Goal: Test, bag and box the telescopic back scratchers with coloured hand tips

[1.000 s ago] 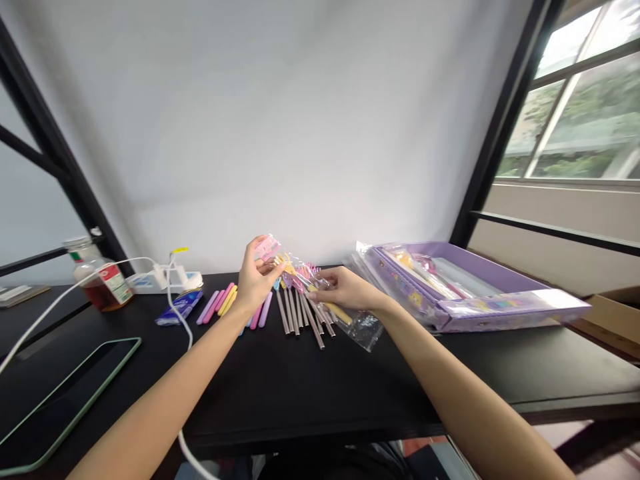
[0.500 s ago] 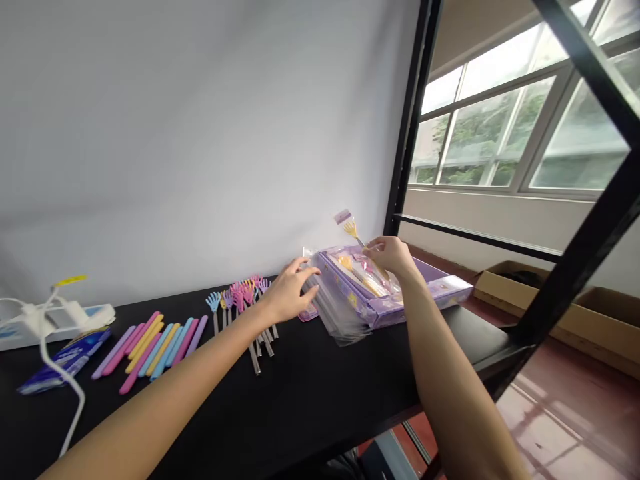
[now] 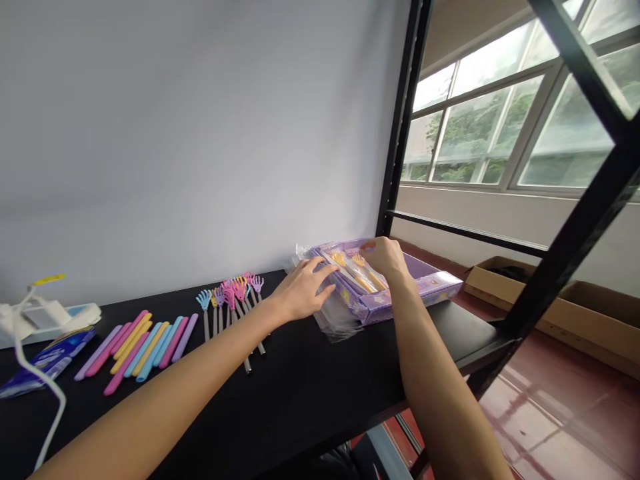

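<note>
In the head view my left hand [image 3: 303, 291] is open, its fingers spread at the near left side of a purple cardboard box [image 3: 373, 313]. Clear plastic bags [image 3: 336, 323] lie under and beside that hand. Over the box is my right hand [image 3: 385, 257], fingertips pinched at the top end of a bagged yellow back scratcher [image 3: 359, 261]; its grip is partly hidden. Another bagged yellow back scratcher [image 3: 339, 259] lies alongside in the box. Left of my left hand, several loose back scratchers [image 3: 235, 291] with pink, blue, purple and yellow hand-shaped heads lie on the black table [image 3: 300, 387].
Several coloured handle tubes [image 3: 143, 347] lie in a row on the left. Beyond them are a blue packet [image 3: 50, 360], a power strip [image 3: 60, 317] and a white cable [image 3: 55, 393]. A black metal frame [image 3: 565, 267] stands right; cardboard boxes [image 3: 595, 317] sit on the floor.
My right hand has lowered the bagged yellow back scratcher from above the box into it, beside the other one. My left hand has shifted slightly right, closer to the box.
</note>
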The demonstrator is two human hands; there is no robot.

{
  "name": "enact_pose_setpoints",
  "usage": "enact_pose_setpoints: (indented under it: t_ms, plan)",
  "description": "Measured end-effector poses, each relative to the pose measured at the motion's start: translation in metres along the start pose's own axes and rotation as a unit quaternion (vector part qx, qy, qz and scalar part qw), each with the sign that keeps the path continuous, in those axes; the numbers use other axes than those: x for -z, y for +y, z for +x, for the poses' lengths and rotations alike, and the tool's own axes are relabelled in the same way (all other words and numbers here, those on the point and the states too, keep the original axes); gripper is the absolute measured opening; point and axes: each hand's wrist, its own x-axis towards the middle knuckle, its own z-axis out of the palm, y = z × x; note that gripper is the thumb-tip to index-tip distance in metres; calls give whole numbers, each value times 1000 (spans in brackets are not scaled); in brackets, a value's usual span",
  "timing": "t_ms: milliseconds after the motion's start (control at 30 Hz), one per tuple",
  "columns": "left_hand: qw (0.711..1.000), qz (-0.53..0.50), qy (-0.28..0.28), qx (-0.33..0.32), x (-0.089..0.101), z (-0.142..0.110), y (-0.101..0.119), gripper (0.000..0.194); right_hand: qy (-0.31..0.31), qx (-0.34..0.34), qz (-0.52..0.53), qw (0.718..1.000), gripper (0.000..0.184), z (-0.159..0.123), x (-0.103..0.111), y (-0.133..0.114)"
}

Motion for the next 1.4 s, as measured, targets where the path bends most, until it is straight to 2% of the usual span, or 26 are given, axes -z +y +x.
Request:
enact_pose_setpoints:
  t_ms: [100, 167, 200, 267, 333, 400, 467, 567, 633, 733, 833, 900, 967, 1000, 1067, 1133, 1167, 1267, 1400]
  plan:
    - [999, 4, -21, 40, 33, -21, -18, 35, 43, 117, 54, 991, 28, -18, -6, -42]
    - [995, 11, -43, 89, 56, -41, -31, 31, 28, 191, 93, 977, 27, -31, -16, -74]
    - [992, 17, -51, 115, 66, -52, -38, 30, -7, 216, 105, 971, 26, -37, -21, -90]
    - [985, 27, -59, 160, 82, -75, -52, 28, -117, 236, 102, 959, 22, -47, -33, -119]
    - [979, 32, -57, 191, 91, -98, -64, 26, -218, 243, 78, 942, 13, -57, -46, -144]
    - [974, 30, -53, 217, 95, -120, -73, 24, -278, 243, 53, 928, 3, -66, -58, -163]
    - [969, 21, -36, 243, 95, -139, -78, 23, -297, 239, 31, 924, 7, -77, -69, -175]
    - [962, 25, -13, 272, 95, -159, -79, 21, -274, 231, -1, 934, 10, -91, -81, -179]
    - [957, 32, -28, 287, 96, -166, -78, 19, -256, 222, -15, 941, 10, -95, -87, -177]
    - [952, 36, -51, 300, 100, -170, -77, 18, -245, 206, -29, 947, 15, -94, -92, -172]
    - [951, 48, -32, 304, 108, -172, -79, 21, -240, 191, -31, 951, 24, -88, -91, -170]
    - [946, 63, -23, 318, 114, -174, -82, 24, -242, 172, -3, 955, 30, -85, -87, -169]
    - [938, 85, -27, 335, 121, -178, -84, 27, -262, 128, 110, 950, 36, -82, -82, -168]
    - [934, 96, -35, 343, 123, -180, -86, 27, -284, 100, 194, 934, 36, -82, -79, -168]
    - [925, 116, -58, 357, 124, -183, -88, 26, -341, 56, 352, 870, 30, -82, -74, -166]
    - [917, 136, -76, 368, 121, -183, -89, 21, -391, 41, 433, 811, 21, -84, -70, -166]
    - [913, 146, -79, 372, 118, -183, -89, 18, -406, 37, 450, 794, 19, -85, -68, -167]
    - [909, 160, -80, 377, 105, -181, -88, 14, -414, 21, 481, 773, 19, -88, -65, -169]
    - [907, 154, -84, 382, 95, -177, -81, 26, -408, 25, 491, 769, 26, -90, -64, -171]
